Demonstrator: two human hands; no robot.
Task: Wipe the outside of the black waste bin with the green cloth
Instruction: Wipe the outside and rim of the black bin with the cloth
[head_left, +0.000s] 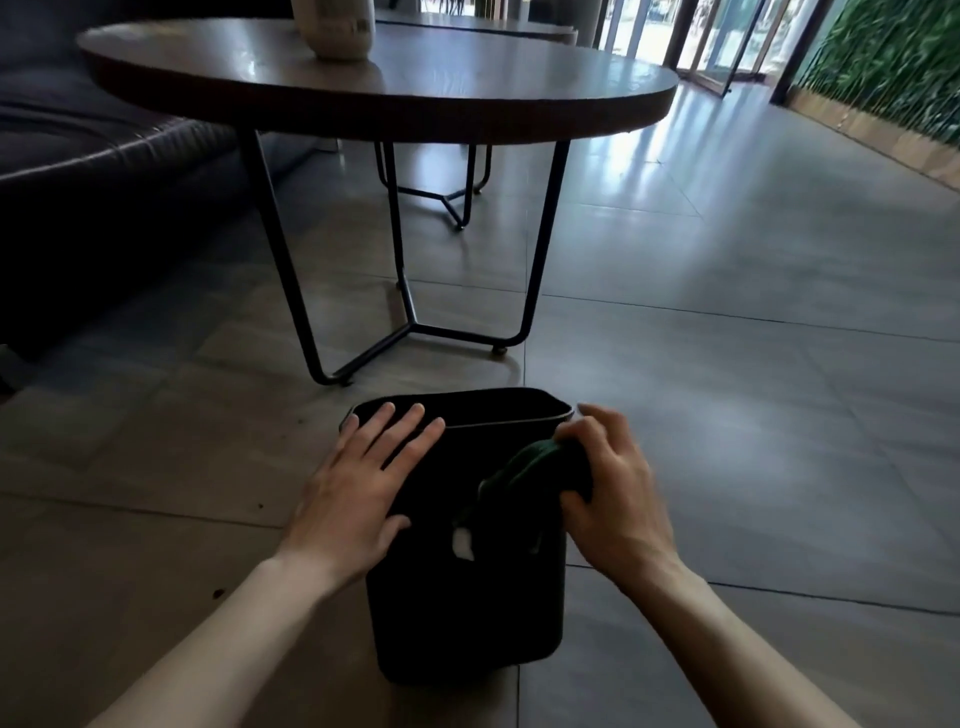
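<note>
The black waste bin (462, 597) lies tipped on the tiled floor, its open mouth pointing away from me toward the table. My left hand (358, 488) rests flat on the bin's upper left side near the rim, fingers spread. My right hand (613, 488) grips the bunched green cloth (535, 465) and presses it against the bin's upper right side. A small white label shows on the bin below the cloth.
A round wooden table (384, 83) on thin black metal legs (415, 322) stands just beyond the bin, with a pale vase (335, 26) on top. A dark sofa (104, 171) fills the left. Glass doors and a green plant wall (883, 67) lie far right.
</note>
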